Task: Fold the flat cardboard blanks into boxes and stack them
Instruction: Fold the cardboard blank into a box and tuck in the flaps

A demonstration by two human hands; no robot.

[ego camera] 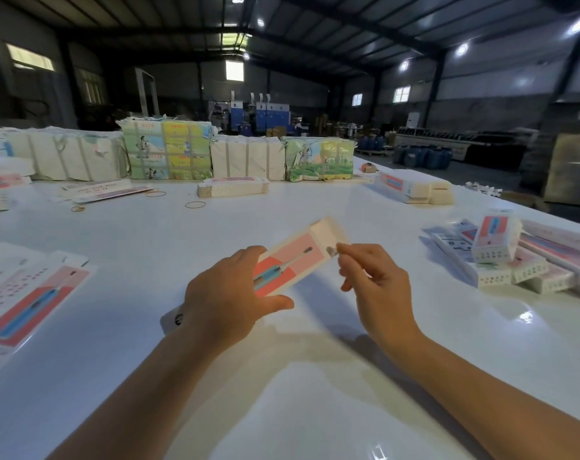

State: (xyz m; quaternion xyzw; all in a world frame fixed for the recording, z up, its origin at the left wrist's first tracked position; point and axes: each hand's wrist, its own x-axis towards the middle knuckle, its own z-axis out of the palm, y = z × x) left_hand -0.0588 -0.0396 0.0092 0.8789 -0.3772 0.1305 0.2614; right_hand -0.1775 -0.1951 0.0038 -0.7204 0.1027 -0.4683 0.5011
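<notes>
My left hand [227,293] grips a long pink-and-red toothbrush box [293,260] around its middle, holding it above the white table [282,360]. The box's far end is open, with a pale flap standing up. My right hand [371,277] pinches a small flap at that far end between thumb and forefinger. Flat printed blanks [26,300] lie on the table at the left. A heap of folded boxes [501,257] is stacked at the right.
Bundles of tied white and green printed packs [169,154] line the far edge of the table. More blank stacks [232,187] and loose rubber bands [195,204] lie in front of them. A further box pile [414,189] sits at the far right. Warehouse floor lies beyond.
</notes>
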